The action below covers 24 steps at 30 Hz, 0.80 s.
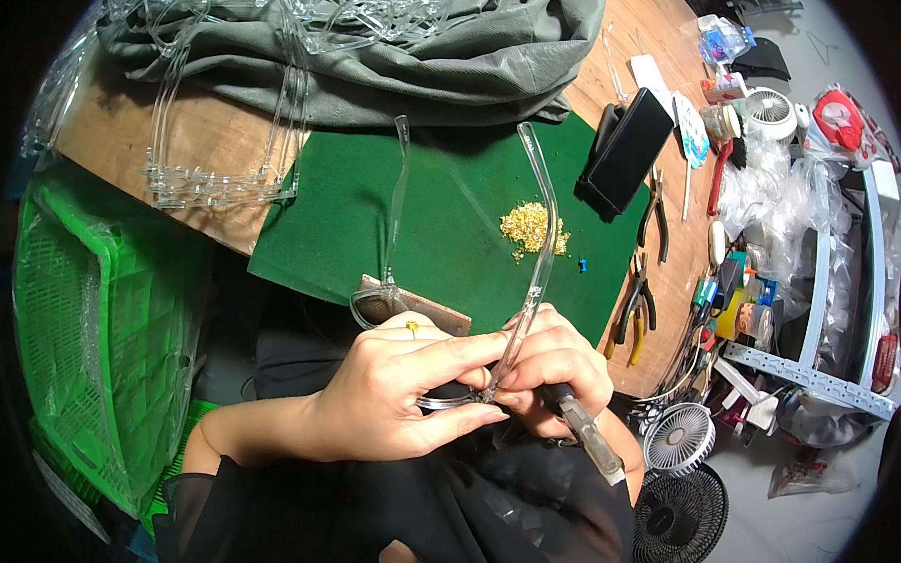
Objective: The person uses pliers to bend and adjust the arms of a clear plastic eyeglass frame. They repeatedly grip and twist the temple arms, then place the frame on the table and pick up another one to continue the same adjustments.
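A pair of clear plastic eyeglasses is held low over the near edge of a green mat, its two temples pointing away from me. My left hand pinches the frame between thumb and fingers close to one hinge. At that same hinge the fingertips of my right hand meet it. Tucked in my right hand is a slim tool with a black part and a grey, pale-ended handle; its working tip is hidden. A brownish block lies behind my left hand, under the other lens.
Tiny gold-coloured pieces lie heaped on the mat near a blue pushpin. A black phone and two pliers are rightward. More clear frames sit on the wooden table and grey cloth. Green crates stand left.
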### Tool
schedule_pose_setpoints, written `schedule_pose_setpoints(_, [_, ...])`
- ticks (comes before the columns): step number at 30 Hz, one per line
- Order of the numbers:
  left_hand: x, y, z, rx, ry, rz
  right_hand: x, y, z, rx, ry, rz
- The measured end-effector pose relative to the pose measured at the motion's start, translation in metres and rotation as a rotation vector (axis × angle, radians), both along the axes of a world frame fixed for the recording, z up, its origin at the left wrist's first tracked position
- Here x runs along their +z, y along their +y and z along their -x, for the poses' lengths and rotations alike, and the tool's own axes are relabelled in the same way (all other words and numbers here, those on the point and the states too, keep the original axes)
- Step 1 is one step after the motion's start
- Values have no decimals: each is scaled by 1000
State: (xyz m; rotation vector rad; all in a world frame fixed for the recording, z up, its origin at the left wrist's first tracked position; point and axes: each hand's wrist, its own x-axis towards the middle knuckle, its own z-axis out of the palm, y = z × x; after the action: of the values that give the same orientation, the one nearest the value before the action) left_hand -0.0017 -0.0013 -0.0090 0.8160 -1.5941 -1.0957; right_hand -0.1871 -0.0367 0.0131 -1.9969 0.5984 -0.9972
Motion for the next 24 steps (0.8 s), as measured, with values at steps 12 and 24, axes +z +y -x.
schedule_pose_setpoints(12, [3,-3,-7,11,31,-2,18,7,30,-19,658,-100])
schedule_pose_setpoints(24, [3,-2,-3,19,94,-21,21,8,31,14,709,-187])
